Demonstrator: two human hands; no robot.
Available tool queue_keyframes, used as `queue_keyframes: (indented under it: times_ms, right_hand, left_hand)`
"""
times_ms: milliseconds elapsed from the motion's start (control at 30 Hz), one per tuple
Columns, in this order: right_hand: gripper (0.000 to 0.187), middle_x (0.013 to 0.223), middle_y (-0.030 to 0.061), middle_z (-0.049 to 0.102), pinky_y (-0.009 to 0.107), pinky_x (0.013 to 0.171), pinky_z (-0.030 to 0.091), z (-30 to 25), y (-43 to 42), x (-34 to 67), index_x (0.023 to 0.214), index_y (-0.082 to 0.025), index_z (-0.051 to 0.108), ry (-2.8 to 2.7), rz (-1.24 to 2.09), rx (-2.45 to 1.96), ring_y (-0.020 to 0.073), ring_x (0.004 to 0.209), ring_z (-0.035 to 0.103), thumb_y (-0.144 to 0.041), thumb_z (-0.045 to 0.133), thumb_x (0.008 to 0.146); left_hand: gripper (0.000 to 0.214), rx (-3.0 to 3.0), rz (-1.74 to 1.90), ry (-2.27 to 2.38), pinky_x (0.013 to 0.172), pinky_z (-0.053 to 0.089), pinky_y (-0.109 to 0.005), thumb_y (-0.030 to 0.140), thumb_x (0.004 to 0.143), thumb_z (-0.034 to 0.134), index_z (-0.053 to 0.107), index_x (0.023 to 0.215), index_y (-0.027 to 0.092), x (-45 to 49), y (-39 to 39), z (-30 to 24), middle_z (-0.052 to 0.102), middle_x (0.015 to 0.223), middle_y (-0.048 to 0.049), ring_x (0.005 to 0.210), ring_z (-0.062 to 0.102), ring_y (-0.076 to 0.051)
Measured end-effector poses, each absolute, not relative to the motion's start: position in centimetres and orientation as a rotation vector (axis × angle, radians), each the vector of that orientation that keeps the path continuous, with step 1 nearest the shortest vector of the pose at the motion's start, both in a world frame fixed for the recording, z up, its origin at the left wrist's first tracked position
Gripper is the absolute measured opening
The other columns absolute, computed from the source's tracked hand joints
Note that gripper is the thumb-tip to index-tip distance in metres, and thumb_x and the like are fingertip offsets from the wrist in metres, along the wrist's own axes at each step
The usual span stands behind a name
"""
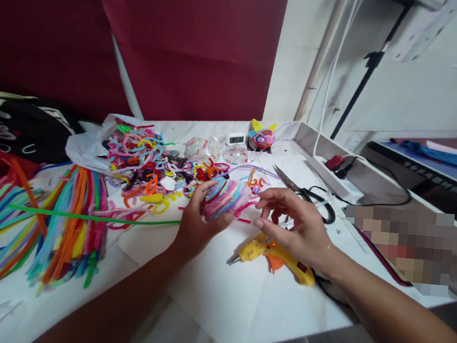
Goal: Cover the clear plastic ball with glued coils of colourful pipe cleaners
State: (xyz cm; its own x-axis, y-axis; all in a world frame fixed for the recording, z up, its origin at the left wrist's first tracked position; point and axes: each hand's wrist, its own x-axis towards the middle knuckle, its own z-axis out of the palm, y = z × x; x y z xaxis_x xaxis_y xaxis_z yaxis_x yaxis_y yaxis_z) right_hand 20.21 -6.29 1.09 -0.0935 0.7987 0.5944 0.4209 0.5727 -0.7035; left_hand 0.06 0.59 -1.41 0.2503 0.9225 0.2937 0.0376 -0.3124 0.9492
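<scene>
My left hand [197, 225] is closed around a ball wrapped in pipe cleaners [226, 199], in bands of pink, blue, white and red. Just right of the ball is my right hand [296, 223], its fingers curled, with a gap between thumb and fingertips. A loose pink strand from the ball reaches towards those fingertips; I see no clear grip on it. Below the right hand lies a yellow glue gun [254, 248] with an orange trigger, its nozzle pointing left. Scissors [301, 191] with black handles rest behind the right hand.
Bundled pipe cleaners [73, 227] lie at left, with a long green one [128, 220] crossing them. Behind is a heap of bent pieces [142, 153]. A finished-looking ball with yellow horns [262, 136] stands by a small digital clock [236, 139]. A power strip [337, 181] sits at right.
</scene>
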Motion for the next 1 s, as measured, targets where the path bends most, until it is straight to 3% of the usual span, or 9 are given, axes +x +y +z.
queue_keyframes:
  times_ms: [300, 667, 1000]
  right_hand:
    - [0.01, 0.088, 0.0052, 0.071, 0.03, 0.067, 0.053, 0.5, -5.6, 20.5, 0.1, -0.02, 0.067, -1.856, 0.208, -0.908, 0.0153, 0.077, 0.065, -0.021, 0.063, 0.09]
    - [0.013, 0.085, 0.0048, 0.068, 0.031, 0.065, 0.052, 0.4, -5.7, 20.0, 0.1, -0.02, 0.066, -1.837, 0.134, -0.876, 0.0146, 0.072, 0.06, -0.02, 0.068, 0.087]
    - [0.006, 0.08, 0.0035, 0.067, 0.031, 0.063, 0.051, 0.4, -6.0, 19.3, 0.09, -0.02, 0.067, -1.751, 0.239, -0.941, 0.0152, 0.07, 0.059, -0.022, 0.069, 0.085]
  left_hand:
    - [0.067, 1.698, 1.161, 0.924, 0.09, 0.049, -0.035, 0.036, 0.063, 0.08, 0.054, 0.122, 0.02, 0.4, -0.2, -1.1, 0.059, 0.124, -0.0103, 0.111, 0.059, -0.028]
    - [0.071, 1.757, 1.134, 1.011, 0.096, 0.046, -0.041, 0.038, 0.061, 0.078, 0.058, 0.126, 0.019, 0.6, -0.6, -0.7, 0.063, 0.125, -0.0132, 0.112, 0.06, -0.034]
    - [0.071, 1.759, 1.168, 1.019, 0.098, 0.046, -0.039, 0.031, 0.057, 0.08, 0.06, 0.125, 0.02, 0.7, -0.8, -0.9, 0.064, 0.124, -0.0111, 0.111, 0.061, -0.032]
